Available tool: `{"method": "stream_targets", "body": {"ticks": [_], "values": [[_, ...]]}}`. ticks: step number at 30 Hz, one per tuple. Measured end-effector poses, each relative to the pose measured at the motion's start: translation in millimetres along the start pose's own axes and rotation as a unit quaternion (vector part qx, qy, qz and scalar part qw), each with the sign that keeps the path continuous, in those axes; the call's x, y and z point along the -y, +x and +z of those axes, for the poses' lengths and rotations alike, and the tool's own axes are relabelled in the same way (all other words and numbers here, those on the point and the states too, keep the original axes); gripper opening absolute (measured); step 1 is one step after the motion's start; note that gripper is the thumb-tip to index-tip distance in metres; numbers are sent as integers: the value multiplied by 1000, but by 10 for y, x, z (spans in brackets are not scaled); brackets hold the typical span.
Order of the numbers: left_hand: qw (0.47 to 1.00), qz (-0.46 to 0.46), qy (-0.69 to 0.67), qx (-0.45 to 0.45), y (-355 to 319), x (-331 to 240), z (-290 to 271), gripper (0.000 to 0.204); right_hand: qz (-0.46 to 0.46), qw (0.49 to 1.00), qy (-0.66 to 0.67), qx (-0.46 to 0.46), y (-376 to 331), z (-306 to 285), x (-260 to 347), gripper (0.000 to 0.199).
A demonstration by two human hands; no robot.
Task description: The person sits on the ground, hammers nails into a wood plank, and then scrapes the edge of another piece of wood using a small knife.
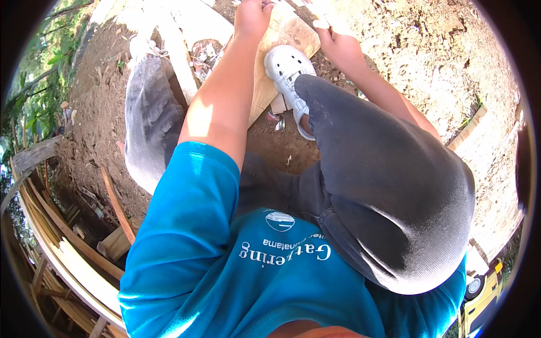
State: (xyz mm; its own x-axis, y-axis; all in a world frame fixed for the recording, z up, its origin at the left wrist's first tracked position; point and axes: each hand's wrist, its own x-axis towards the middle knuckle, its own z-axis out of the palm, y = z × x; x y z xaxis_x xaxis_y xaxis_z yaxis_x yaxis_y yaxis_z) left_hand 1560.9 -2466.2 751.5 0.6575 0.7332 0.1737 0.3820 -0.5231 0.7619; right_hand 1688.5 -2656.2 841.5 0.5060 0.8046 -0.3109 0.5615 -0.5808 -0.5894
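At the top edge, my left hand (252, 21) is over a pale wooden board (293, 35) that lies on the ground. Its fingers are curled, and the picture's edge and glare hide what they grip. To the right of the board, my right hand (342, 49) is closed with the thumb on top, around something thin and washed out by sunlight that I cannot make out. A white clog (284, 63) on my foot rests on the board between my two arms.
Another pale plank (177, 50) lies on the dirt to the left, near my other foot. Scraps of litter (205, 53) lie between the boards. Long wooden slats (73, 253) are stacked at the lower left. A yellow vehicle (479, 301) stands at the lower right.
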Motion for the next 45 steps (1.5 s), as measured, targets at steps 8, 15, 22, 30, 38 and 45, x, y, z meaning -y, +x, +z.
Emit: {"method": "stream_targets", "body": {"ticks": [8, 15, 22, 30, 38, 45], "values": [[991, -107, -29, 74, -23, 57, 21, 24, -64, 997, 14, -36, -34, 195, -194, 32], [1000, -12, 13, -23, -28, 46, 71, 11, -121, 991, 2, -54, 5, 261, -191, 39], [998, -60, -4, -11, -40, -20, 57, 12, -37, 999, -21, 22, 14, 151, -191, 35], [998, -59, 4, -18, -34, 36, 52, 15, -17, 1000, -6, 10, -26, 123, -108, 36], [997, -68, -7, -25, -22, 60, 59, 20, -45, 999, 10, -5, 11, 167, -124, 42], [997, -65, 7, -33, -75, 69, 89, 22, -79, 994, 47, -61, -39, 135, -88, 39]]}}
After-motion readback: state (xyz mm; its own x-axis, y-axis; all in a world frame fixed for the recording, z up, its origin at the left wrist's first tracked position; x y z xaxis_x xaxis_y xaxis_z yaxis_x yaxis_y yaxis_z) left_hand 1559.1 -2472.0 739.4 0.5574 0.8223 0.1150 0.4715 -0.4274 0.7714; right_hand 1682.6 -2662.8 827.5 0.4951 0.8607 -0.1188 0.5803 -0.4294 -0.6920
